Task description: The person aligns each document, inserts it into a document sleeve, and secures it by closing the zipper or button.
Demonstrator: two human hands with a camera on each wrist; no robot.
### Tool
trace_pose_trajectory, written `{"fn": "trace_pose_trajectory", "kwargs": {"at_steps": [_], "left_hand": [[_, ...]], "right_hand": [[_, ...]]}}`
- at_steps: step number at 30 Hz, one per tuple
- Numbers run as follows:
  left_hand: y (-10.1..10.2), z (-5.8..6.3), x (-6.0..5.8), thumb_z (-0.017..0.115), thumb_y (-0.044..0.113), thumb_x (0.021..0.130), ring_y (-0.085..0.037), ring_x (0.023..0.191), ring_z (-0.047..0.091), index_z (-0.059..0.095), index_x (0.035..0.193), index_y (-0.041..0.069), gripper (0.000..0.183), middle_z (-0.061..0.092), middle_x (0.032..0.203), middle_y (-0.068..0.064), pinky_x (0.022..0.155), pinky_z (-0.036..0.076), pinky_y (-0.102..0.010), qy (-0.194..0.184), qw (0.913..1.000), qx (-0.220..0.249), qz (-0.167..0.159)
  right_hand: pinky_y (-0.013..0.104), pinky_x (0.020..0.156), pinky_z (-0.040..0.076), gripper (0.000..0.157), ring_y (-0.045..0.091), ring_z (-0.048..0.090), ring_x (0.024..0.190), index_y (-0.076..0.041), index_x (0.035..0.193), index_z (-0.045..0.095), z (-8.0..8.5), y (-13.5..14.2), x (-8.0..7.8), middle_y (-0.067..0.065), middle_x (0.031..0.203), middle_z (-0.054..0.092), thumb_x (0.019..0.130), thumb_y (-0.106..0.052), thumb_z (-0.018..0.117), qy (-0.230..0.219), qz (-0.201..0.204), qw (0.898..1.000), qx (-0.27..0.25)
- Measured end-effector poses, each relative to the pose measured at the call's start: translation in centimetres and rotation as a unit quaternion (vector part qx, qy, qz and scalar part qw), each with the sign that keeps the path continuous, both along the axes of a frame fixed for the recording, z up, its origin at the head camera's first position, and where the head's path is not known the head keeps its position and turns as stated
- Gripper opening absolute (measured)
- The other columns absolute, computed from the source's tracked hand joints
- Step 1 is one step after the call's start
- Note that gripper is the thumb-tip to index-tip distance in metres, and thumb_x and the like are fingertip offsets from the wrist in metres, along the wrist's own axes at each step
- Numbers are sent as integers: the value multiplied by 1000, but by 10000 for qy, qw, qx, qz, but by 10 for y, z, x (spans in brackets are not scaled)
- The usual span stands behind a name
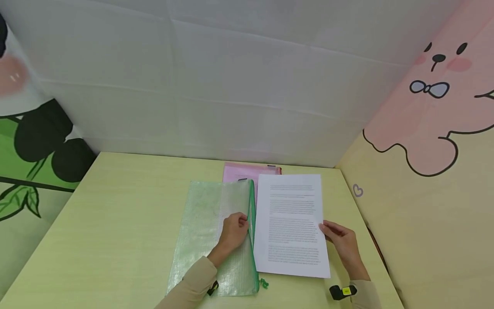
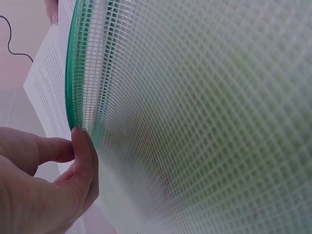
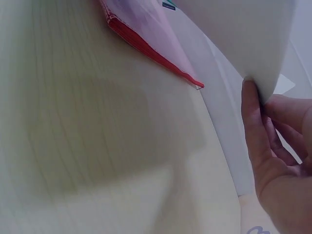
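A clear mesh zip pouch with a green zipper edge lies on the table, its zipper side facing right. My left hand pinches the pouch's upper layer at the green edge, lifting it into a bow. In my right hand is the right edge of a printed paper sheet, pinched between thumb and fingers. The sheet stands just right of the green edge, raised over the table, as the right wrist view shows. White paper shows faintly through the pouch's mesh.
A pink pouch with a red edge lies behind, partly covered by the sheet and green pouch. A small green tangled cord sits by the green pouch's lower right corner. Walls border the table at the back and right.
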State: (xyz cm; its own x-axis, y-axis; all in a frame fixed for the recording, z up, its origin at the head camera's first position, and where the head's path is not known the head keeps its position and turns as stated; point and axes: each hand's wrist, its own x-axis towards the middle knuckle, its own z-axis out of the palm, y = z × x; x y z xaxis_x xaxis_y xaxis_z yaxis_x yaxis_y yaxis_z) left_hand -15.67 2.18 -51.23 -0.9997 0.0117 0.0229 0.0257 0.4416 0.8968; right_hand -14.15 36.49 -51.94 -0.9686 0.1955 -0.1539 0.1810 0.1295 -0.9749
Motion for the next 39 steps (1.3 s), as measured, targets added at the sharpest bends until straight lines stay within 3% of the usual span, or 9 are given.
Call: {"fn": "trace_pose_trajectory", "kwargs": {"at_steps": [17, 22, 39], "left_hand": [[2, -2, -1, 61, -5, 89, -16, 68, 67, 70, 95, -9, 11, 70, 81, -11, 62, 58, -25, -173, 9987, 473, 79], [4, -3, -1, 60, -7, 90, -17, 67, 68, 69, 97, -11, 12, 69, 81, -11, 60, 58, -24, -235, 9979, 597, 86], [5, -4, 1, 62, -6, 90, -17, 73, 68, 72, 98, -9, 14, 71, 83, -10, 68, 58, -30, 80, 9995, 153, 275]], "right_hand": [[26, 79, 61, 36, 10, 74, 89, 12, 123, 68, 5, -5, 1, 20, 112, 74, 94, -8, 75, 8, 434, 9981, 442], [26, 80, 61, 37, 11, 74, 90, 13, 123, 67, 8, -4, 2, 17, 111, 75, 93, -8, 76, -50, 541, 9974, 478], [29, 80, 61, 37, 16, 75, 90, 13, 122, 68, 9, 0, -3, 24, 112, 73, 94, -8, 75, -58, 977, 9933, 608]]}}
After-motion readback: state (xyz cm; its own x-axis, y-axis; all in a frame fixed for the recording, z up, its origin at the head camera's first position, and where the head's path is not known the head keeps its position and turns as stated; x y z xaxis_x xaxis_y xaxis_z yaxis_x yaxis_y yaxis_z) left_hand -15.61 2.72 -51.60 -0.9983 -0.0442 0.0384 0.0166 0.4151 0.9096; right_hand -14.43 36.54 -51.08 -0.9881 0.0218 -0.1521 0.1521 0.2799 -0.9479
